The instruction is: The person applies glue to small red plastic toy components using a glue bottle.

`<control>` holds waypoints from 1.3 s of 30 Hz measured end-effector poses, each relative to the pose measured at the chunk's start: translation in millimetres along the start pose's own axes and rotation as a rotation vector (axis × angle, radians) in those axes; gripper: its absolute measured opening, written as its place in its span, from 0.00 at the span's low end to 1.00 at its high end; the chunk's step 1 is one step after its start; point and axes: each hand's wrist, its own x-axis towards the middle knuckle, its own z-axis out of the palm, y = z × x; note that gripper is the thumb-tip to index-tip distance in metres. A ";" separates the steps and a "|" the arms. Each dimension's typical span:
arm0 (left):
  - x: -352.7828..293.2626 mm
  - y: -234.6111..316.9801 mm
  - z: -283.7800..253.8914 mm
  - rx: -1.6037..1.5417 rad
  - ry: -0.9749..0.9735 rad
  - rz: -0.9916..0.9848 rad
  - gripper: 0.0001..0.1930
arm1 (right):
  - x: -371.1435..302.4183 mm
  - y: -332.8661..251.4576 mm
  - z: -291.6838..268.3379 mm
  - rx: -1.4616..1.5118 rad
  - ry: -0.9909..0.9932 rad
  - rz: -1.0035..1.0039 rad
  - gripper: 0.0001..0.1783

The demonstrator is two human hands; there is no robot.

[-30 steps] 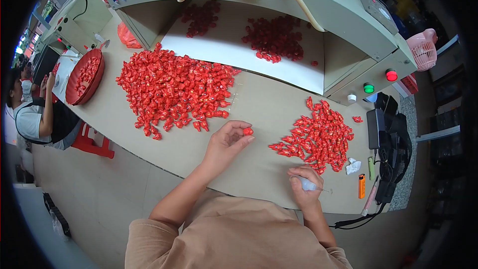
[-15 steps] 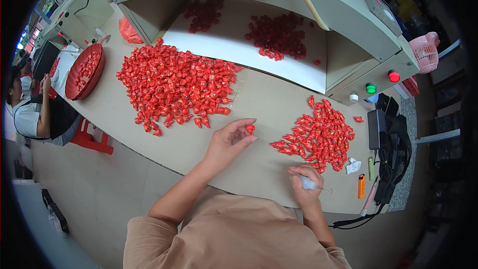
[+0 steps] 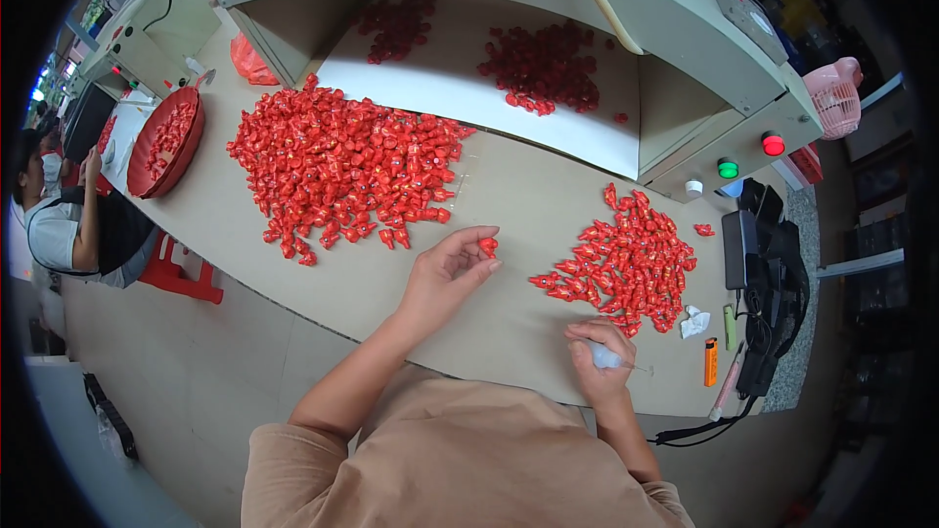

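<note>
Between the thumb and fingers of my left hand (image 3: 446, 277) is a small red figurine (image 3: 488, 247), held over the table between two heaps. My right hand (image 3: 601, 363) is wrapped round a small translucent squeeze bottle (image 3: 605, 356) whose thin needle tip points right. A large heap of red figurines (image 3: 342, 166) lies to the left, beyond my left hand. On the right, just past my right hand, a smaller heap of red figurines (image 3: 631, 259) spreads out. The held figurine's finer details are too small to make out.
A grey machine hood (image 3: 685, 88) with a lit recess holds more red pieces (image 3: 548, 68). At the right lie a crumpled tissue (image 3: 695, 322), an orange lighter (image 3: 710, 362) and a black power adapter (image 3: 736, 249). A red basket (image 3: 168, 143) and a seated person (image 3: 73, 225) are at the left.
My left hand has turned the red figurine slightly and shifted a little up and left. My right hand keeps the bottle in nearly the same place.
</note>
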 end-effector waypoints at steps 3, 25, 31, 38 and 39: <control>-0.4 3.0 1.3 -0.025 0.018 0.003 0.18 | -0.5 0.2 0.6 0.005 0.007 0.007 0.09; 1.3 4.8 5.3 -0.039 0.024 -0.034 0.17 | 2.4 2.8 -4.8 0.014 -0.020 -0.042 0.08; -0.2 5.1 5.0 -0.058 0.040 -0.057 0.15 | 3.2 2.2 -3.2 0.028 -0.005 -0.025 0.10; -0.1 -0.6 5.3 -0.064 0.042 -0.041 0.14 | 1.6 0.8 -3.6 0.018 0.006 -0.031 0.08; 0.3 -1.4 5.1 -0.049 0.038 -0.048 0.15 | 1.8 0.6 -4.3 0.019 0.006 -0.029 0.09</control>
